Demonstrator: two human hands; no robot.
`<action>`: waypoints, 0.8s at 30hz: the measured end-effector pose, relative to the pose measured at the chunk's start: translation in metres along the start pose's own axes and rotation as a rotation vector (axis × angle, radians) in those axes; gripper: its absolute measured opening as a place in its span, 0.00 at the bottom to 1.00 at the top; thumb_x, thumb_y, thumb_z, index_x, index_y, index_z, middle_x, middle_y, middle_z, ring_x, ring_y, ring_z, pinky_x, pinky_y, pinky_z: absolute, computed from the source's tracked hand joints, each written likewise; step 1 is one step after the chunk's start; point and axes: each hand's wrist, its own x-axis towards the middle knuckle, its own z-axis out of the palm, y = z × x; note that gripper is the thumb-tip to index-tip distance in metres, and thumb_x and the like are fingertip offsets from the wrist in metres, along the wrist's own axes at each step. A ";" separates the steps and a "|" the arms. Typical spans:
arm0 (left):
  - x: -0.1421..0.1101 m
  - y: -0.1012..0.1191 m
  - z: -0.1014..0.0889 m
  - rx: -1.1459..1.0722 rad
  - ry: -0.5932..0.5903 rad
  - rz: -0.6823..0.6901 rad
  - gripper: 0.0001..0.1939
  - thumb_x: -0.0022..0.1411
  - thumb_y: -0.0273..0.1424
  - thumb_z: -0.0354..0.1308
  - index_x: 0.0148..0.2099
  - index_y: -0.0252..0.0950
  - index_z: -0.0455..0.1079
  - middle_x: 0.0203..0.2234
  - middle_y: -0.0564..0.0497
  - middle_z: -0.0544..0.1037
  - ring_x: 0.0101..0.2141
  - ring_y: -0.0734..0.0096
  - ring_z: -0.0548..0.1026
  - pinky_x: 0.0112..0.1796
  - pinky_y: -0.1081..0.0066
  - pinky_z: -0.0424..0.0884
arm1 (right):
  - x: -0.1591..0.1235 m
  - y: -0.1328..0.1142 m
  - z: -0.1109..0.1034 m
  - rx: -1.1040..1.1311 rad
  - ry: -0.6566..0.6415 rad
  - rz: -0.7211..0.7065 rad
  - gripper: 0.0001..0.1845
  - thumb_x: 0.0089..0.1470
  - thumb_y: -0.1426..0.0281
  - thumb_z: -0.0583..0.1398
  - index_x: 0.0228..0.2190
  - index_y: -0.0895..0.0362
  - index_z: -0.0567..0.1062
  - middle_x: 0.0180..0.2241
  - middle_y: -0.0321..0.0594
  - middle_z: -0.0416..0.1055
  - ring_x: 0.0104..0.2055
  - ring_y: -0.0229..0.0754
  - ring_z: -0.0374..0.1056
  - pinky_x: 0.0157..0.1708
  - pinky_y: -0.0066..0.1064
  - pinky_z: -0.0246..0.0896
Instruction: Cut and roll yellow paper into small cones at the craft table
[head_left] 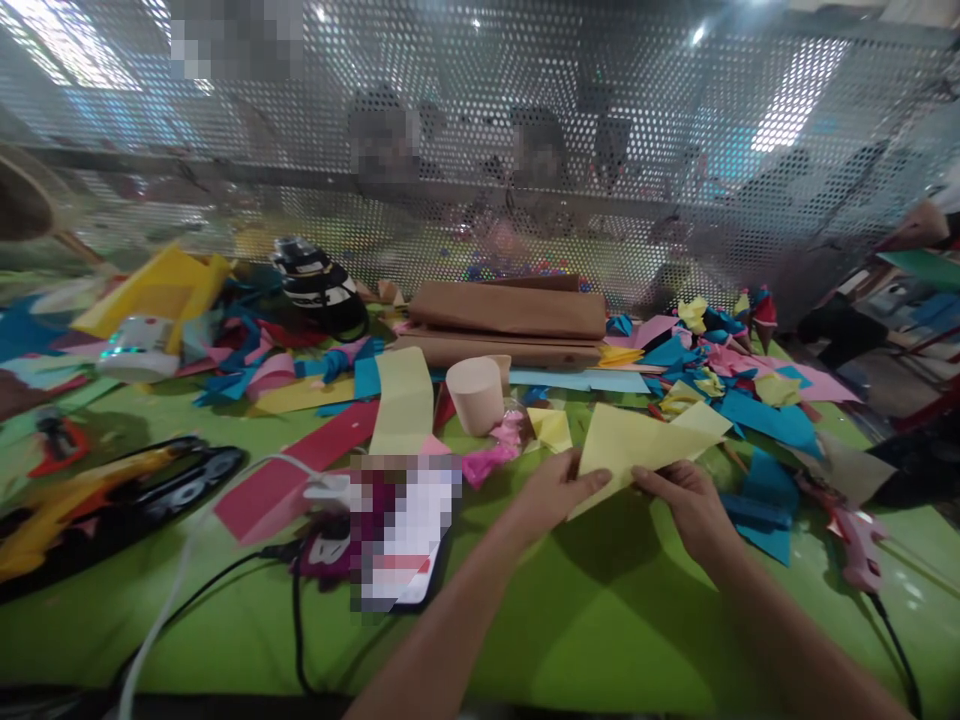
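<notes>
Both of my hands hold a pale yellow sheet of paper a little above the green table. My left hand pinches its left edge, with the thumb on top. At the lower right edge my right hand grips the paper between thumb and fingers. The sheet looks bent or folded, with a narrower flap pointing right. Just beyond the left hand lie a small yellow paper piece, a pink twisted wrapper and a pale paper cup shape.
A glue gun lies at the right with its cord. Left stand a phone, a purple power strip with cables, and a black-and-yellow bag. Brown paper and coloured scraps line the back, before a perforated metal screen.
</notes>
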 end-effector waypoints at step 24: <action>0.000 0.005 -0.001 0.044 0.043 -0.006 0.19 0.54 0.42 0.68 0.41 0.31 0.79 0.38 0.41 0.84 0.37 0.54 0.80 0.37 0.64 0.74 | 0.010 -0.012 -0.022 0.034 0.195 -0.152 0.13 0.52 0.58 0.68 0.25 0.54 0.78 0.23 0.34 0.70 0.24 0.36 0.60 0.26 0.29 0.55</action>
